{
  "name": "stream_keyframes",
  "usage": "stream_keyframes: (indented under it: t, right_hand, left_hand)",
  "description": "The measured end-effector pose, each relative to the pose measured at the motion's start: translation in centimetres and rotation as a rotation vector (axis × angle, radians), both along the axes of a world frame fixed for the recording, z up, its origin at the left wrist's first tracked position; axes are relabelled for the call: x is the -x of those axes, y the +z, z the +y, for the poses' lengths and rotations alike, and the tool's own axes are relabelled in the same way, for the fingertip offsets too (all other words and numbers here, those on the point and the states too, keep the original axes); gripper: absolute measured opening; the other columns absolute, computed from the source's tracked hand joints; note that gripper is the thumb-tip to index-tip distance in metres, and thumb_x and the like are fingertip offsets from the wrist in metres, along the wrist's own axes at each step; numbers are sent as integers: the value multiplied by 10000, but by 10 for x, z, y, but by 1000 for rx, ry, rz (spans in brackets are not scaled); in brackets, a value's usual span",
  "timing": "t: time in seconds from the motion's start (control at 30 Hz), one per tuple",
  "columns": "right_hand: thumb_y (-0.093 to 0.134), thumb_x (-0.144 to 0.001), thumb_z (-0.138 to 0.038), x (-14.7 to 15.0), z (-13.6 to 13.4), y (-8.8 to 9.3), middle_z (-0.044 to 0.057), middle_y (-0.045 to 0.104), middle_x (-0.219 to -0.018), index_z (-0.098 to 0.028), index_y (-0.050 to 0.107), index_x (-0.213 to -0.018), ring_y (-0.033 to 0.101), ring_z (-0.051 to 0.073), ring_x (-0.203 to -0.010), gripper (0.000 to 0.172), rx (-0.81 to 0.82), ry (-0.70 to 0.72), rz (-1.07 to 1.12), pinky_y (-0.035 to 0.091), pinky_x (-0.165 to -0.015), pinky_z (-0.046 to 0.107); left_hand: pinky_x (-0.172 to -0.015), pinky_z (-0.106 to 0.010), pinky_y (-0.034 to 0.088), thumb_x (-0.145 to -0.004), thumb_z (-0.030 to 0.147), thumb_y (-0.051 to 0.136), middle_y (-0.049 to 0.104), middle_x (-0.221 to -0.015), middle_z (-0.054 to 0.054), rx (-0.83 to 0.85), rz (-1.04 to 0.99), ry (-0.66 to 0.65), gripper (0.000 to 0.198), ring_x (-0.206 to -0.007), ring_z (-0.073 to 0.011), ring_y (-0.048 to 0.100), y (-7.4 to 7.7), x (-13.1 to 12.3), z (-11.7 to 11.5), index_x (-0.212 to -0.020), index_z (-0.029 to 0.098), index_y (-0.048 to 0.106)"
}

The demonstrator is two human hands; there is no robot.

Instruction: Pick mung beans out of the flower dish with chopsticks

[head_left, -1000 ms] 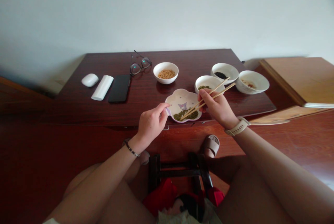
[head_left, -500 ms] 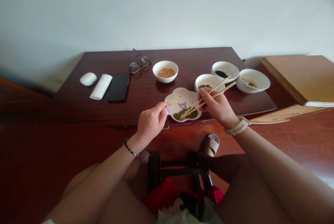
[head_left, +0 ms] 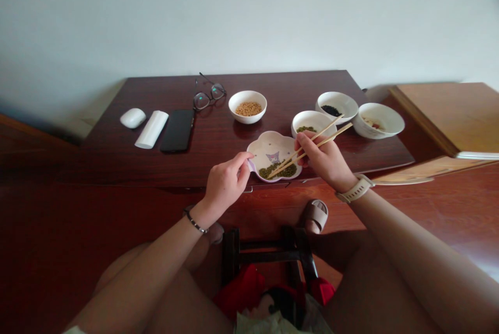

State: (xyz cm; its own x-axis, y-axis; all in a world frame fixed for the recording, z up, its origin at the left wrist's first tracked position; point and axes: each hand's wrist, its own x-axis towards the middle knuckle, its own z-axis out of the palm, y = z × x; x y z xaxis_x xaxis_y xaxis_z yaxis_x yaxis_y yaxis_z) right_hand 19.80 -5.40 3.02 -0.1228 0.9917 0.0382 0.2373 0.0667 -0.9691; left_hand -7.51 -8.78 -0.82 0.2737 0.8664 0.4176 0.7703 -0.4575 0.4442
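Observation:
My left hand (head_left: 228, 181) is closed on the lilac handle of a flower-shaped bowl (head_left: 268, 143), which has a cartoon figure printed inside. Green mung beans (head_left: 287, 171) lie along the near side of that bowl. Between the fingers of my right hand (head_left: 322, 160) is a pair of wooden chopsticks (head_left: 326, 139), their tips down among the beans. Whether the tips pinch a bean is too small to tell. Just behind my right hand stands a white bowl (head_left: 302, 117) with more green beans, partly hidden by the hand and chopsticks.
A white bowl of yellow beans (head_left: 247, 109) stands mid-table. To the right are a bowl of black beans (head_left: 331, 110) and a bowl with pale and reddish bits (head_left: 374, 124). Glasses (head_left: 209, 96), a black phone (head_left: 177, 130), a white case (head_left: 152, 129) and a small white rounded object (head_left: 133, 118) lie left.
Almost nothing differs. The whole view has shifted very slightly; both hands keep their hold, and the chopstick tips stay among the green beans.

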Motion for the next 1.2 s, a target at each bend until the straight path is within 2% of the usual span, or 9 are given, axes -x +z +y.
stream_keyframes:
  t: [0.37, 0.7, 1.2]
  right_hand:
    - [588, -1061, -626, 0, 0, -1, -9, 599, -659, -220, 600, -822, 609, 127, -548, 471, 14, 8, 3, 454, -500, 242]
    - [626, -1013, -677, 3, -3, 5, -10, 599, -633, -217, 609, -825, 606, 128, -520, 497, 65, -5, 50, 417, -466, 236]
    - [631, -1019, -661, 8, -8, 13, -7, 612, -654, -212, 620, -833, 637, 135, -528, 487, -6, -32, -2, 453, -483, 260]
  left_hand:
    - [-649, -272, 480, -1082, 199, 531, 836, -917, -28, -17, -6, 17, 276, -685, -162, 737, -1, -1, 0, -1254, 226, 745]
    - [-691, -288, 521, -1080, 201, 536, 854, -981, -31, -10, -9, 24, 272, -750, -186, 783, -3, -2, 1, -1247, 233, 748]
    - [-718, -294, 556, -1075, 195, 552, 858, -1034, -44, -2, -1, 19, 283, -801, -206, 804, -2, -2, 0, -1280, 227, 745]
